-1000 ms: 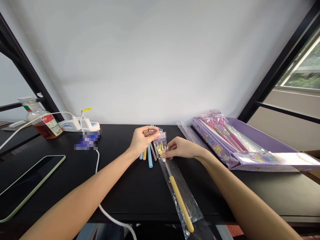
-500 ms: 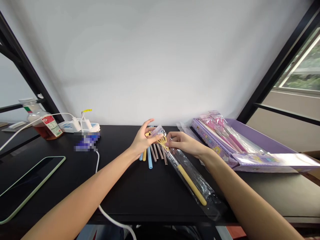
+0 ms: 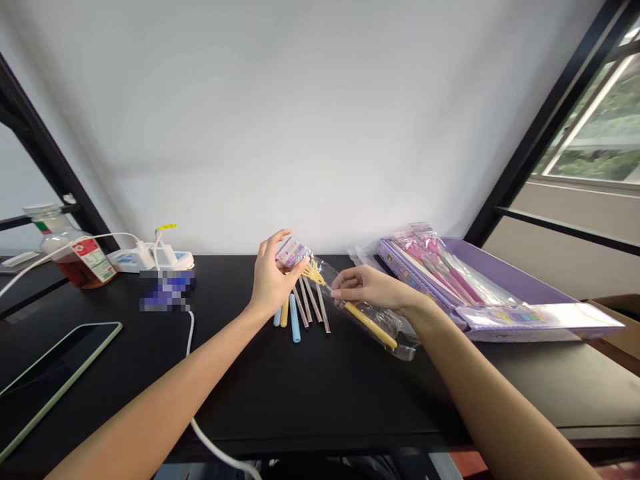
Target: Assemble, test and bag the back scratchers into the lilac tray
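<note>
A yellow back scratcher (image 3: 371, 325) with a clawed head and a metal shaft lies tilted inside a clear plastic bag (image 3: 406, 352). My left hand (image 3: 270, 277) pinches the bag's top end, beside its purple printed label (image 3: 292, 252) and the scratcher's head. Through the plastic, my right hand (image 3: 367, 287) grips the shaft between thumb and fingers, just above the yellow handle. Behind and below the bag, several slim handles (image 3: 295, 321), blue, yellow and metallic, lie side by side on the black table (image 3: 280, 393); their far ends are hidden by my left hand and the bag.
At the right stands an open purple box (image 3: 505, 270) with bagged pink-handled items (image 3: 463, 277). On the left are a phone (image 3: 55, 380), a power strip (image 3: 150, 259), a bottle of dark liquid (image 3: 83, 257) and a white cable (image 3: 193, 373) crossing the table edge.
The bagged scratcher has risen slightly and its handle end has drawn up away from the table's front edge. My right hand has slid down to the shaft; the printed label now shows.
</note>
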Tool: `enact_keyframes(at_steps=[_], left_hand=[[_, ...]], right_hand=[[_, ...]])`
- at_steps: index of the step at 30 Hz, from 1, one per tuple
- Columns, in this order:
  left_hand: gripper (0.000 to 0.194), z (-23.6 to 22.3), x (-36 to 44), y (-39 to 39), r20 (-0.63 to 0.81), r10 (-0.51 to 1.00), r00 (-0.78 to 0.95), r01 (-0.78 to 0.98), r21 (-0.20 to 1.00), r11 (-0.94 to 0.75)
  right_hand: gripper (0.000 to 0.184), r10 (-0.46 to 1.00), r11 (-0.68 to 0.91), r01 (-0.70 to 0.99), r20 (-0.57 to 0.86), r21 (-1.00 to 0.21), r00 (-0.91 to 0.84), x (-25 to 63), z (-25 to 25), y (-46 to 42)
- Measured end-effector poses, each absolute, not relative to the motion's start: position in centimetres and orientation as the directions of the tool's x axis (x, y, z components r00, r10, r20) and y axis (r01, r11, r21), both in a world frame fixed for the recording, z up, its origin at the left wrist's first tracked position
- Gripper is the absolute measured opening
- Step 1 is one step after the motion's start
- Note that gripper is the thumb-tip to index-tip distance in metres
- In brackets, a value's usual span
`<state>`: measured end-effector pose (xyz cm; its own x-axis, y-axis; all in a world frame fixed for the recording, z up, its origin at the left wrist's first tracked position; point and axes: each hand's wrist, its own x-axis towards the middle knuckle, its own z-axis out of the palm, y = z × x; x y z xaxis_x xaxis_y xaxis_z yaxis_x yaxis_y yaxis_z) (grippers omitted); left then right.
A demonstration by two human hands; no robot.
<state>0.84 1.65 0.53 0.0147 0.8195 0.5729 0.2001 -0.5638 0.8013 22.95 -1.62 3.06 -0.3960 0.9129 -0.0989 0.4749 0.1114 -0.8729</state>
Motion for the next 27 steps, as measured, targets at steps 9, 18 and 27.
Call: enact_keyframes(at_steps=[9,18,27], left_hand=[[0.033,1.9,8.3,3.3,0.413,0.805,0.425,0.276,0.788,-0.55],[0.029,1.1,19.3,2.6,0.45,0.512,0.732,0.24,0.532,-0.812],[0.031,0.9,21.3,2.5,0.435,0.54,0.721,0.346,0.449,-0.824]], right_hand=[[0.031,0.866,0.271,0.582,0.458,-0.767,0.2,33.7,5.8,-2.0],[0.025,0.761,-0.11,0.715,0.404,-0.69,0.507,39.7,4.9,-0.7],[0.052,0.752,-0.306,0.863,0.454,-0.402,0.478,40.4,1.5,-0.2]])
